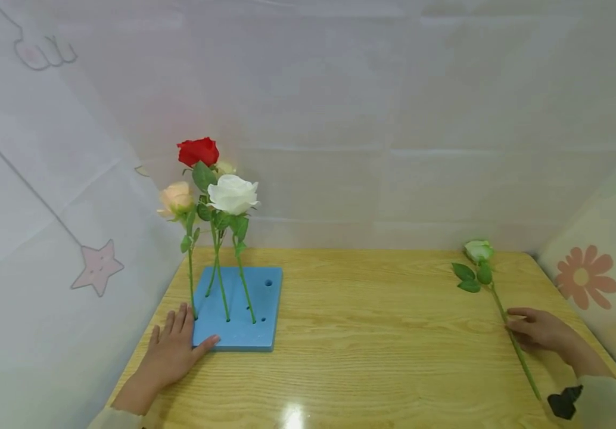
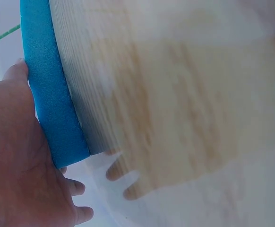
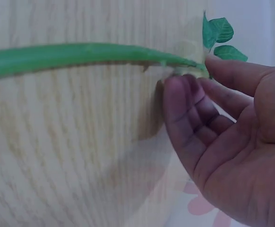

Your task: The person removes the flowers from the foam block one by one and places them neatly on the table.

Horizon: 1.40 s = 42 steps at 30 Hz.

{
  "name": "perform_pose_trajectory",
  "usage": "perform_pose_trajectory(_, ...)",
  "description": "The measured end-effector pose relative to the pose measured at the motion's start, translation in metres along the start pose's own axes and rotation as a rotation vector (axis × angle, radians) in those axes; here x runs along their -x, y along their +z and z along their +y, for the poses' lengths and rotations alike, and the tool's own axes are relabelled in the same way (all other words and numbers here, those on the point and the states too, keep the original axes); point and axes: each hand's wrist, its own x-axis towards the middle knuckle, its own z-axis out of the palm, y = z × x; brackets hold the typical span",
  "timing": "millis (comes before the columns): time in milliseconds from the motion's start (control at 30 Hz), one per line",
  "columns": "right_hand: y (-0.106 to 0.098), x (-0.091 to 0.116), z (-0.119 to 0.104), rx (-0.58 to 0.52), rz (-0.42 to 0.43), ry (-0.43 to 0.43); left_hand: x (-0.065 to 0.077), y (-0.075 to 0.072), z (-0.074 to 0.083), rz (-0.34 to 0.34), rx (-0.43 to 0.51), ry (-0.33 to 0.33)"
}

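On the right of the table lies a pale green-white rose [image 1: 478,251] with green leaves. My right hand [image 1: 541,330] pinches its stem [image 3: 90,53] between thumb and fingertips, partway along, close over the wood. At the left is a blue foam block [image 1: 257,336] with several holes. My left hand [image 1: 171,351] lies with fingers spread against the block's left front corner, thumb over the front edge. Standing in the block are a red rose [image 1: 199,152], a peach rose [image 1: 177,198] and a white rose [image 1: 234,194]. A pale yellow rose [image 1: 224,167] is partly hidden behind them.
The wooden table [image 1: 372,333] stretches between the block and the lying rose. Behind it hangs a pale cloth [image 1: 319,107], and printed side cloths close in both sides. A black piece [image 1: 564,402] sits at my right cuff.
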Motion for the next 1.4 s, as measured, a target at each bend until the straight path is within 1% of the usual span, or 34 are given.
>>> perform_pose_trajectory(67,-0.001,0.004,-0.005,0.050,0.033,-0.024,-0.001,0.000,0.001,-0.001,-0.006,0.001)
perform_pose_trajectory(200,0.002,0.012,-0.018,0.103,0.106,-0.091,-0.001,-0.002,0.003,-0.004,-0.004,0.003)
perform_pose_trajectory(300,0.012,0.017,-0.033,0.106,0.154,-0.160,-0.001,-0.003,0.005,-0.004,0.000,0.006)
perform_pose_trajectory(367,0.020,0.019,-0.044,0.086,0.163,-0.202,0.000,-0.003,0.006,-0.009,0.002,0.004)
perform_pose_trajectory(567,0.048,0.018,-0.075,-0.008,0.124,-0.278,0.001,-0.003,0.007,-0.014,0.003,0.001)
perform_pose_trajectory(733,0.070,0.015,-0.095,-0.085,0.131,-0.360,0.002,-0.005,0.007,-0.013,0.003,-0.003)
perform_pose_trajectory(800,0.078,0.014,-0.102,-0.101,0.136,-0.385,0.002,-0.006,0.007,-0.015,0.004,-0.007)
perform_pose_trajectory(967,0.096,0.015,-0.118,-0.139,0.142,-0.409,0.002,-0.007,0.007,-0.014,0.003,-0.006)
perform_pose_trajectory(1100,0.110,0.014,-0.129,-0.191,0.127,-0.417,0.003,-0.007,0.007,-0.010,0.007,-0.003)
perform_pose_trajectory(1267,0.129,0.014,-0.143,-0.263,0.117,-0.451,0.002,-0.006,0.006,-0.017,0.003,-0.010)
perform_pose_trajectory(1400,0.143,0.013,-0.155,-0.287,0.106,-0.468,0.002,-0.005,0.005,-0.021,0.009,-0.017)
